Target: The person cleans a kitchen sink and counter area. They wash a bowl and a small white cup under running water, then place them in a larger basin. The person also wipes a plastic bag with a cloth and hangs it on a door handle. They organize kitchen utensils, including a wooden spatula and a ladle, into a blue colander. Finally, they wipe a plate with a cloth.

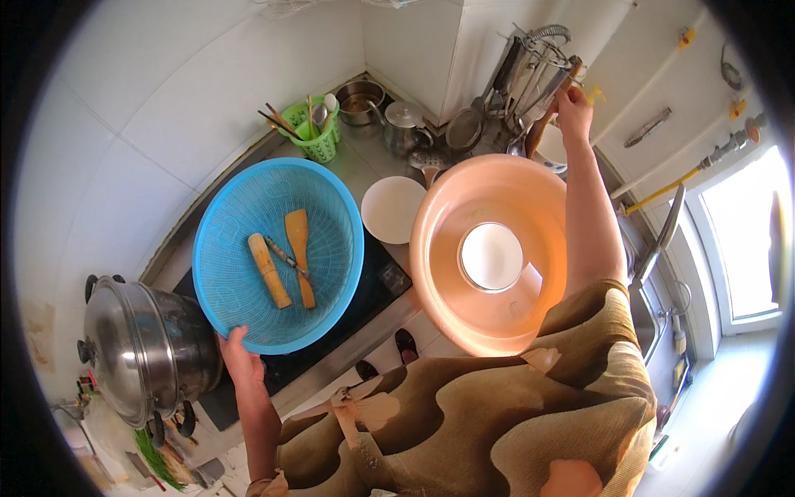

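Observation:
My left hand (pixel 243 360) grips the near rim of a blue plastic colander basket (pixel 211 205). Inside the basket lie a wooden spatula (pixel 298 233), a thick bamboo piece (pixel 268 270) and a thin peeler-like tool (pixel 282 253). Far to the right, my right hand (pixel 574 113) is raised at a metal utensil rack (pixel 546 46), fingers closed around a brown wooden utensil (pixel 535 138). Below that arm stands a peach plastic basin (pixel 428 273) with a white bowl (pixel 492 256) in it. The arm covers part of the basin's right side.
Between basket and basin sits a white bowl (pixel 392 210). Behind are a slotted skimmer (pixel 427 160), a strainer (pixel 464 129), a metal teapot (pixel 404 127), a small pot (pixel 359 102) and a green utensil basket (pixel 317 148). A large lidded steamer pot (pixel 140 348) stands left, by the black cooktop (pixel 348 310).

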A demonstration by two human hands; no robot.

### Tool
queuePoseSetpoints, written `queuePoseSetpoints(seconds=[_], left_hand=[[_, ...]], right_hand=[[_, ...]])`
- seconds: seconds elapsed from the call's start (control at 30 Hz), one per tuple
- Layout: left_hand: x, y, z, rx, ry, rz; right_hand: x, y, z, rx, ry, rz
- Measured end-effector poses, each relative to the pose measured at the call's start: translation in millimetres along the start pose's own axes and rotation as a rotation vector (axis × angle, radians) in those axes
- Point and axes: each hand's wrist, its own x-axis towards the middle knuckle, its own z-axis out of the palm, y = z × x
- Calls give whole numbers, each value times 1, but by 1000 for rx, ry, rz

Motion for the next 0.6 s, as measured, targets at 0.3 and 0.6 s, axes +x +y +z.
queuePoseSetpoints(seconds=[0.3,0.6], left_hand=[[-2,1,8,11,-10,-2],[-2,-2,-3,-37,9,13]], right_hand=[[3,-19,-14,-4,154,155],[15,-15,-38,127,266,117]])
